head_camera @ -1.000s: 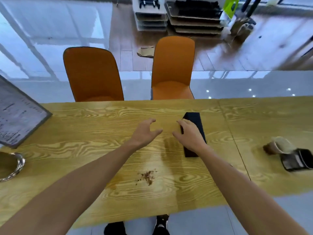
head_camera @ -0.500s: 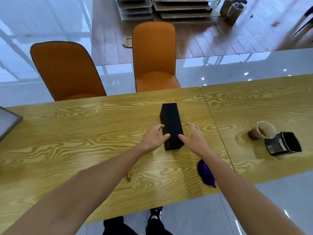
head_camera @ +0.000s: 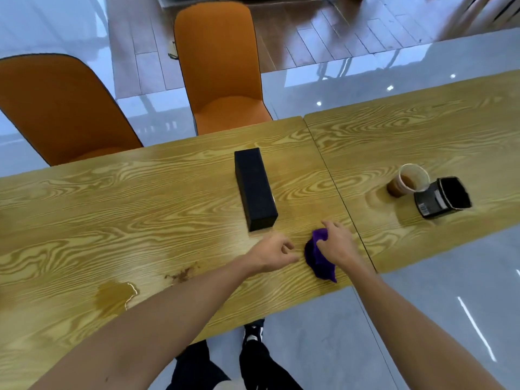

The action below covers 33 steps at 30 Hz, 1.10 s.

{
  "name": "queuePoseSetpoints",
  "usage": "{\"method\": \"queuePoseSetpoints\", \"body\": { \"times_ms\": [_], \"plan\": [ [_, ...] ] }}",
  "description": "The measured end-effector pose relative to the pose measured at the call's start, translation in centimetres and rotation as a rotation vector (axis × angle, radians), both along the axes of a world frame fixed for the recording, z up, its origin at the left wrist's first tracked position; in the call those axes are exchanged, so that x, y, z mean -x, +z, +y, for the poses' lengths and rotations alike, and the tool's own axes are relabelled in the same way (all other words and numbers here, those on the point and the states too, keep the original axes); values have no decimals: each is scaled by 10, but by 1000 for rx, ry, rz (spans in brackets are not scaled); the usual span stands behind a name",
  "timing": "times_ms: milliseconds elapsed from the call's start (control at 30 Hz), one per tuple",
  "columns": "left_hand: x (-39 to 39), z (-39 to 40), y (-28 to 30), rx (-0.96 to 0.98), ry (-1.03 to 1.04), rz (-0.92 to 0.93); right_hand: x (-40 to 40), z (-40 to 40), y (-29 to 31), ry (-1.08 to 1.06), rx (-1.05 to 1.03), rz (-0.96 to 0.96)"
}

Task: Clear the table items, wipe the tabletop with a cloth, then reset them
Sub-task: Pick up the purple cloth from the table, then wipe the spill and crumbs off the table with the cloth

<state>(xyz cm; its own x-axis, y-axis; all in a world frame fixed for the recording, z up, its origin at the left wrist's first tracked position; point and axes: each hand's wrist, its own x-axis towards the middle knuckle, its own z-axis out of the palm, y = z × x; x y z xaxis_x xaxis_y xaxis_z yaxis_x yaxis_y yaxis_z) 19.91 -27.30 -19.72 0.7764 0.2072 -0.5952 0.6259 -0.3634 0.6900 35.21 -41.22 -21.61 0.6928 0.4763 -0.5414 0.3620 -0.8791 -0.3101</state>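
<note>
Head view: I see the right hand [head_camera: 336,244] gripping the purple cloth [head_camera: 319,256] near the front edge of the wooden surface [head_camera: 140,198], while the left hand [head_camera: 274,253] hangs just beside it, fingers loosely curled, holding nothing. Black box [head_camera: 254,188] lies just behind both hands; a brown puddle [head_camera: 114,295] and crumbs [head_camera: 181,274] sit near the front edge to the left. Tipped paper cup [head_camera: 408,181] touches a black container [head_camera: 441,197] on the adjoining surface, right.

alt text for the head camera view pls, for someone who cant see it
A person's right hand grips a purple cloth on a wooden table, the left hand loosely curled beside it. Nearby are a black box, brown spills, a tipped cup and a black container.
</note>
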Motion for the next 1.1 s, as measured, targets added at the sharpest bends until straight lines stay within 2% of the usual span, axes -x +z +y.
{"method": "queuePoseSetpoints", "body": {
  "times_ms": [167,433,500,567,667,967,1100],
  "plan": [
    [-14,-43,-19,113,-11,47,3,-36,-22,-70,-18,164],
    [0,-52,-32,128,64,55,23,-44,-19,-67,-99,137],
    [8,-47,-31,102,74,64,27,-41,-9,-64,-124,190],
    [17,-42,-29,104,89,34,29,-38,7,-116,-189,338],
    [30,-36,-23,198,164,-53,32,-28,33,-165,-302,516],
    [92,-2,13,415,228,-214,68,1,92,-226,-409,770],
    [135,18,34,529,339,-271,93,21,111,-268,-446,812]
  ]
}}
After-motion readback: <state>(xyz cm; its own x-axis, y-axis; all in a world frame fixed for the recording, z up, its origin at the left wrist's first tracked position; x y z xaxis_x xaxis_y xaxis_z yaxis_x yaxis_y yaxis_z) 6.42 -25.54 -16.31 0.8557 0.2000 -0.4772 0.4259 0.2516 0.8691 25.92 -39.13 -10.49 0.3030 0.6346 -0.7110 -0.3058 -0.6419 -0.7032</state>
